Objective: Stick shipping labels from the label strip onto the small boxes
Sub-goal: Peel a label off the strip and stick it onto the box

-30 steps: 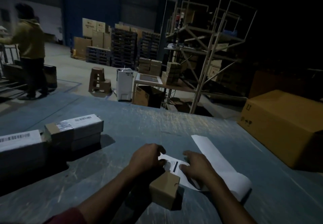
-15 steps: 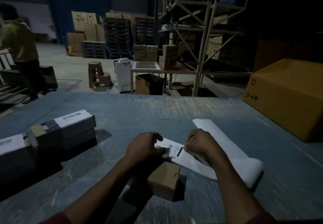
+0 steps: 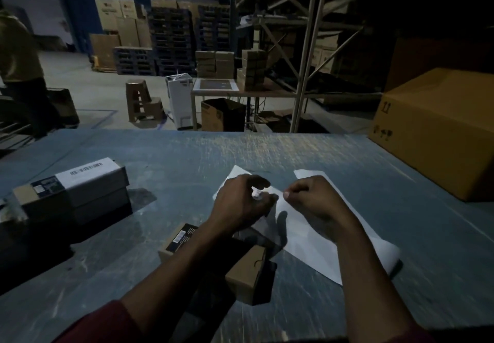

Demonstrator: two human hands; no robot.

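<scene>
both hands pinch a peeled label (image 3: 260, 194) above the label strip (image 3: 315, 225), left hand (image 3: 240, 203) and right hand (image 3: 310, 198) level; the small box (image 3: 247, 273) sits just nearer the desk's near edge, under the left wrist.

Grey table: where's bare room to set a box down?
Free: the far middle of the grey table, between the stacked labelled boxes and the big brown carton. Crowded: near centre, around both hands, the white label strip and the small brown box.

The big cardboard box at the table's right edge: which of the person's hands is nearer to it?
Right. The right hand sits between the left hand and the big cardboard box.
</scene>
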